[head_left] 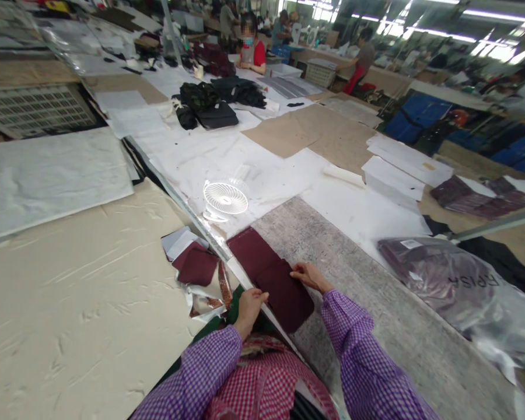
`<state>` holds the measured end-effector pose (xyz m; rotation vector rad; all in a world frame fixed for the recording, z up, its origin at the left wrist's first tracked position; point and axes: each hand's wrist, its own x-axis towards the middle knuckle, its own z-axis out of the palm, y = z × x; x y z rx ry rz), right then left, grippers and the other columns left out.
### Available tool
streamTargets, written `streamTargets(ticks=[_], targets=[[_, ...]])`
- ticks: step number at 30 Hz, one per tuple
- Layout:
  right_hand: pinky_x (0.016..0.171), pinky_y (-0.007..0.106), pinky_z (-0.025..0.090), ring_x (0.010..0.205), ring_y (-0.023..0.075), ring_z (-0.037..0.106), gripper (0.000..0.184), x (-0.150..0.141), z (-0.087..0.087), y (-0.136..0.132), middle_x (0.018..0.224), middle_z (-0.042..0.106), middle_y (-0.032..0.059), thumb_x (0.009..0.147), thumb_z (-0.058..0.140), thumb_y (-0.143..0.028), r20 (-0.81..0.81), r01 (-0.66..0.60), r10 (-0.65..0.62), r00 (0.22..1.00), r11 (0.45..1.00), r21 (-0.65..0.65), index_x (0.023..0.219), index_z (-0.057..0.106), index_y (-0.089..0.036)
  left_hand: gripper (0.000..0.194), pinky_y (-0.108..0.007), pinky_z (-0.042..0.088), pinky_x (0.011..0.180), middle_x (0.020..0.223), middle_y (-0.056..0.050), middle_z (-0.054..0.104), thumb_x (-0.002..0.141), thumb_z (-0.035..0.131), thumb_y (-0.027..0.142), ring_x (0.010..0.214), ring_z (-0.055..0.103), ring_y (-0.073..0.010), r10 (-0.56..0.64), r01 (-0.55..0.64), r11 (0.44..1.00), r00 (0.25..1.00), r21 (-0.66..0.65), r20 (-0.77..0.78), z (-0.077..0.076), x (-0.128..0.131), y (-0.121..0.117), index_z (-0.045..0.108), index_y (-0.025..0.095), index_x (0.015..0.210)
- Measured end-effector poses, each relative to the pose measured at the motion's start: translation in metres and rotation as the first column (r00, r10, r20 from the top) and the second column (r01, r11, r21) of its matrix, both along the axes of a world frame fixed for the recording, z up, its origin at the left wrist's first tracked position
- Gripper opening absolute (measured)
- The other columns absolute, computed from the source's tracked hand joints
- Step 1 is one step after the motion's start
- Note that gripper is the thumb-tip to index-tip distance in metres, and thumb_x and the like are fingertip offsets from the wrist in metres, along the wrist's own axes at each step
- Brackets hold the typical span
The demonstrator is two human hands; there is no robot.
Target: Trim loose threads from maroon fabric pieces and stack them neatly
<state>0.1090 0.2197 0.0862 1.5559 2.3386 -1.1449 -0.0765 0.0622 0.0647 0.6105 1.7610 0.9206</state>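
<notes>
A dark maroon fabric piece [286, 300] with rounded corners lies near me on the grey patterned board. My left hand [250, 309] is closed in a pinch at its left edge. On the opposite edge, the thumb and fingers of my right hand [311, 276] are closed on the same fabric. Just beyond, another maroon piece [250, 252] lies flat, partly covered by the near one. Left of my hands, a small stack of maroon pieces [196, 265] rests beside crinkled shiny foil wrapping [207, 298].
A small white fan [226, 198] stands ahead on the white table covering. Cream sheet material [83, 291] spreads at left. Plastic-bagged goods [455, 280] lie at right, below maroon stacks [472, 197]. Dark folded fabrics [214, 105] sit farther back, near a person in red [257, 55].
</notes>
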Motion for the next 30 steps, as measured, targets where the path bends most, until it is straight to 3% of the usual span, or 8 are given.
streamTargets(ticks=[4,7,21,30], targets=[[0.064,0.025,0.038,0.072,0.0161,0.059,0.023,0.003,-0.002,-0.009,0.076,0.067,0.0032,0.083,0.057,-0.037,0.047,0.043,-0.045,0.998,0.998,0.055,0.082,0.067,-0.016,0.029,-0.023,0.032,0.043,0.053,-0.004,0.065,0.078,0.06,0.033,0.04,0.046,-0.0092,-0.022,0.025,0.998,0.998,-0.051,0.051,0.004,0.006,0.001,0.064,0.014,0.057],[0.063,0.025,0.037,0.072,0.016,0.059,0.023,0.002,-0.005,-0.013,0.076,0.067,0.0029,0.084,0.056,-0.037,0.072,0.063,-0.068,0.995,0.995,0.076,0.081,0.067,-0.017,0.03,-0.023,0.031,0.042,0.052,-0.004,0.065,0.079,0.06,0.033,0.036,0.042,-0.0073,-0.018,0.024,0.997,0.997,-0.078,0.078,0.003,0.006,0.003,0.064,0.013,0.056],[0.064,0.025,0.037,0.076,0.0173,0.061,0.02,-0.008,-0.001,-0.013,0.08,0.069,0.0046,0.083,0.059,-0.035,0.195,0.068,-0.085,0.977,0.994,0.088,0.083,0.07,-0.018,0.026,-0.021,0.025,0.037,0.059,-0.008,0.071,0.078,0.06,0.032,0.032,0.042,-0.0061,-0.009,0.048,0.986,0.973,-0.162,0.231,-0.004,0.001,0.008,0.058,0.013,0.062],[0.062,0.024,0.034,0.075,0.0159,0.058,0.016,-0.014,0.004,-0.013,0.079,0.067,0.0032,0.082,0.061,-0.034,0.264,0.035,-0.063,0.963,0.993,0.111,0.082,0.068,-0.019,0.025,-0.022,0.027,0.038,0.064,-0.01,0.071,0.078,0.058,0.034,0.035,0.045,-0.0075,-0.092,0.127,0.973,0.979,-0.193,0.183,-0.008,0.0,0.011,0.059,0.012,0.066]])
